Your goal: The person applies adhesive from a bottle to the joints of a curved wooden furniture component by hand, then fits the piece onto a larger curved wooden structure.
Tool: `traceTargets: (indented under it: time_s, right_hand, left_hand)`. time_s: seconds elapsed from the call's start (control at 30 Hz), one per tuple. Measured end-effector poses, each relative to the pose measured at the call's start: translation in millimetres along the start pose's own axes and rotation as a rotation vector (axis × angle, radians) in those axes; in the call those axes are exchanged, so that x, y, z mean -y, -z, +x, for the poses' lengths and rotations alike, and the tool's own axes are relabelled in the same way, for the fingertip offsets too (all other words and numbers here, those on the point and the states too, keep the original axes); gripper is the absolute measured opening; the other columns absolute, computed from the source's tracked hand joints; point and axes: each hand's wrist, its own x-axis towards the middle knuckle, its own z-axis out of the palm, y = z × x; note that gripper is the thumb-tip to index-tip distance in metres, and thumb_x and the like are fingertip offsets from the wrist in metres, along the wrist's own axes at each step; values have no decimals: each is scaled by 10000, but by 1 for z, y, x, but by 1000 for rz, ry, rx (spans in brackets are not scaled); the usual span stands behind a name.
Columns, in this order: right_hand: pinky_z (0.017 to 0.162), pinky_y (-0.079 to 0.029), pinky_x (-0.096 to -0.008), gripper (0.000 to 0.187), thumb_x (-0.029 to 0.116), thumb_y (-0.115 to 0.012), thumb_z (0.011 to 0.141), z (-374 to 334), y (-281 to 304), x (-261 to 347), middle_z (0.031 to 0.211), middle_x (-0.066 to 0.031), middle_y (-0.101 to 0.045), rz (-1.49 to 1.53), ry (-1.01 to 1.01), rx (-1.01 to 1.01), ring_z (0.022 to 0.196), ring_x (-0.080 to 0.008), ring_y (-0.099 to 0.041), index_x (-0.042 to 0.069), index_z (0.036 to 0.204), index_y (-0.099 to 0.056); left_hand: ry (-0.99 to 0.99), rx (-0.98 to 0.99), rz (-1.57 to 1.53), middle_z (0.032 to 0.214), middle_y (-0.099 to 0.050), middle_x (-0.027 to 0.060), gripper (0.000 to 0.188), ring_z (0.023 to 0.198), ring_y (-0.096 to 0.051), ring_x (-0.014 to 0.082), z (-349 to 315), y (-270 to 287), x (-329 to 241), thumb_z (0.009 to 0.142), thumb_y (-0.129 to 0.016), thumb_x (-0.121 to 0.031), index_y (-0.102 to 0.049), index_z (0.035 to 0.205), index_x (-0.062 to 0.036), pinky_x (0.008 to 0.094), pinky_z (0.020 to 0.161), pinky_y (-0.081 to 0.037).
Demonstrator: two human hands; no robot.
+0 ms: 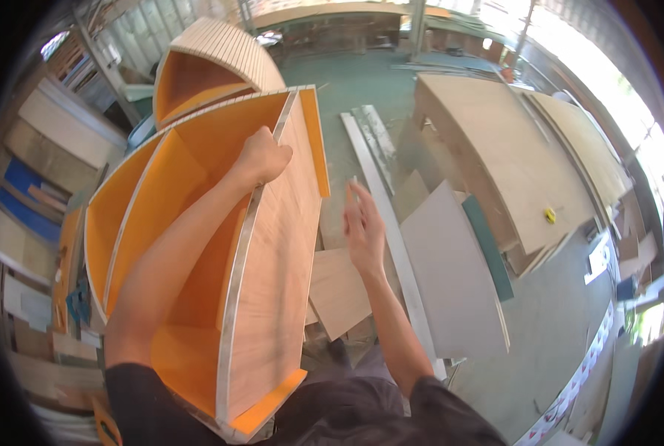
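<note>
A large curved wooden cabinet (276,253) stands at my left, with orange inner compartments, pale edge strips and a bare wood side panel. My left arm reaches across its open compartments. The left hand (265,157) is closed at the upper part of the panel's pale edge, its fingers partly hidden behind the fist. To the right of the panel, apart from it, my right hand (365,227) is raised with fingers drawn together. A small pale tip shows at the fingertips, too blurred to name.
Behind stands a second curved slatted cabinet (220,63). At right is a large wooden worktable (495,141) with a small yellow object (550,215) on it. A grey board (451,275), a long pale metal bar (391,230) and wood sheets (339,290) lie between. Boards lean at far left.
</note>
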Motion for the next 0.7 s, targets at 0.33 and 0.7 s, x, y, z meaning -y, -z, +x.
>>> traceTargets:
  time_s: [0.33, 0.7]
  right_hand:
    - [753, -456, -216, 374, 161, -581, 1066, 211, -90, -18, 930, 19, -646, 161, 228, -33, 804, -53, -529, 38, 1419, -603]
    - [700, -468, -268, 307, 83, -647, 997, 243, -82, -21, 863, -58, -621, 73, 444, -76, 742, -133, -563, 76, 1296, -716]
  left_hand:
    - [77, -113, 5, 748, -597, 95, 207, 682, -519, 120, 7, 22, -60, 876, -674, -141, -612, 922, 50, 311, 649, -453]
    - [-123, -245, 50, 1090, -648, 194, 506, 1023, -627, 272, 47, 26, -59, 849, -749, -261, -584, 1207, 56, 388, 916, -505]
